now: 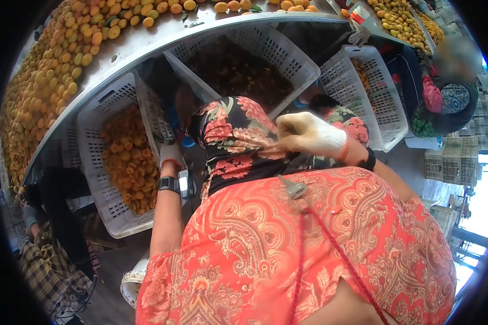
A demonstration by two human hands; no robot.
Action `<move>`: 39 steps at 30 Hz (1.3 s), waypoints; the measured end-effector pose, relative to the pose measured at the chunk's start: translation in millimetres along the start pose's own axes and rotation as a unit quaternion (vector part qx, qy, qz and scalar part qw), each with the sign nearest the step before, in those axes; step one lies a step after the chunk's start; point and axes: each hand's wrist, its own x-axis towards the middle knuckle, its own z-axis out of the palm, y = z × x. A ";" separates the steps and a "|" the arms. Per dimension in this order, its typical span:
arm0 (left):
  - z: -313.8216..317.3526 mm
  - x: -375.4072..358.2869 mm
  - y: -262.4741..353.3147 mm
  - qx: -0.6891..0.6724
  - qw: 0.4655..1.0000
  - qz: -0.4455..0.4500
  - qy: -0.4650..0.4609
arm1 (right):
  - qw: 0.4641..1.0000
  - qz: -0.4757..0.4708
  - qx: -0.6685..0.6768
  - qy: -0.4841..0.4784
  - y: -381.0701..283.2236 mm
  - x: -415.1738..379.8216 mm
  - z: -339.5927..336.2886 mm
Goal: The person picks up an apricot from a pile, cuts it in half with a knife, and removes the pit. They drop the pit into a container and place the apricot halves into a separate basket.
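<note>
Head view: hands (310,133) (gloved) apart, right pinching floral fabric (237,134).

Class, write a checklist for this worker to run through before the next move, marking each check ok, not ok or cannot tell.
1. Yellow-orange whole fruit present on the smooth pale table: ok.
2. Slatted white plastic crate at left upright, holding orange fruit pieces: ok.
3. Right hand in its white glove at the fruit: not ok; it is by the black floral fabric.
4. Left hand in its pale glove empty: cannot tell; its fingers are unclear beside the crate.
5. Red cord clear of both hands: ok.
</note>
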 end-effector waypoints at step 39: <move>-13.9 -16.3 44.2 -0.138 0.988 -0.055 0.050 | 1.000 -0.012 -0.004 0.008 -3.5 -1.3 2.1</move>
